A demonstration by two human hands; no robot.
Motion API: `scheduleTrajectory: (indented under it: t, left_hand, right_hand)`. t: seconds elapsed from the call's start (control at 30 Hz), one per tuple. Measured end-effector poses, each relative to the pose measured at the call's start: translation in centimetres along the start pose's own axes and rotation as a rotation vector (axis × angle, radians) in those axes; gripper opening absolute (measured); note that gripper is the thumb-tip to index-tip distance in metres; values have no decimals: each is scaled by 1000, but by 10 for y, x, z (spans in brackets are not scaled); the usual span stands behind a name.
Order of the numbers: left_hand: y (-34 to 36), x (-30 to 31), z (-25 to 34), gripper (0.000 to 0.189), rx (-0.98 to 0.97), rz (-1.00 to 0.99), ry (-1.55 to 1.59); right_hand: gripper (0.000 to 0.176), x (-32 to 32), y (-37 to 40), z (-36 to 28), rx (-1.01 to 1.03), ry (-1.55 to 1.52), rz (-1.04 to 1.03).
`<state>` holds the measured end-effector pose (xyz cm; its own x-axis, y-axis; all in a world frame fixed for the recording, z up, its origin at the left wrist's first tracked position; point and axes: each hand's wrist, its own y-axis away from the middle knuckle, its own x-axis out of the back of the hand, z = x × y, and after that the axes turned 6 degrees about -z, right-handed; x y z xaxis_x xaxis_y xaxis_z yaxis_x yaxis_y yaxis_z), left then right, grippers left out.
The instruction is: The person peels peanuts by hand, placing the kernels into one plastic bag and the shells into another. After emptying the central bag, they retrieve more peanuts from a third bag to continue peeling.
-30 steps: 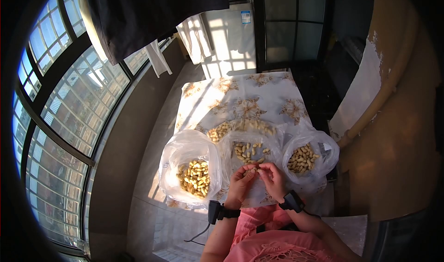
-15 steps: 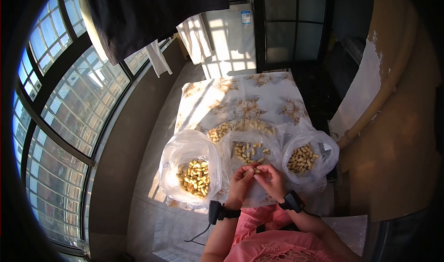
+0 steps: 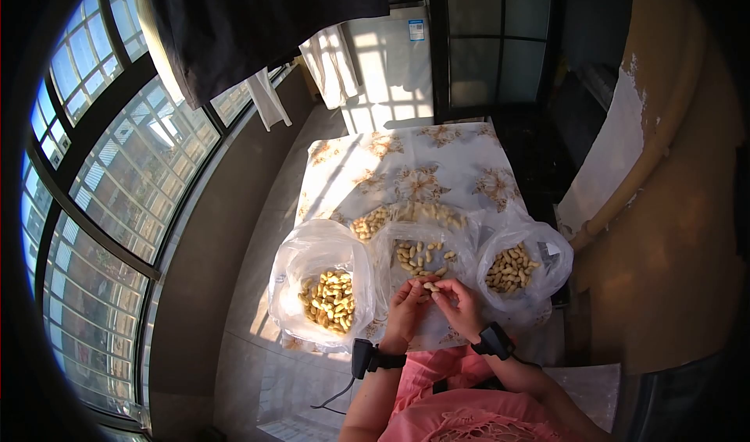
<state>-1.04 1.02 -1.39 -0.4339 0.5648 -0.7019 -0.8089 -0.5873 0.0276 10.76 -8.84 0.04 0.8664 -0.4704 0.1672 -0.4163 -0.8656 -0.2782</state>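
Between the fingertips of both hands is a peanut (image 3: 430,286) in its shell. My left hand (image 3: 405,311) is closed in a pinch at one side of it, and my right hand (image 3: 459,309) pinches it from the other. Just beyond my fingers, the middle plastic bag (image 3: 383,247) lies spread open with loose peanuts (image 3: 416,255) in it. To the left stands a clear bag (image 3: 285,266) holding a pile of peanuts (image 3: 331,301) in sunlight. On the right, another bag (image 3: 556,266) contains more peanuts (image 3: 511,269).
A flowered cloth covers the table (image 3: 461,153), and further peanuts (image 3: 369,223) lie behind the middle bag. Barred windows (image 3: 141,184) run along the left. Dark cloth (image 3: 258,28) hangs overhead. Black bands (image 3: 494,340) with cables are on my wrists.
The peanut has turned slightly in my fingers and shows more plainly now. My hands have barely shifted, and the bags are unmoved.
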Motion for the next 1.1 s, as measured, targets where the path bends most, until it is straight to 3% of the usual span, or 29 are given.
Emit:
scheduleTrajectory:
  t: [1.1]
  left_hand:
    - [1,0,0,26,-2,-21,-35]
  right_hand:
    - [16,0,0,0,-18,18,5]
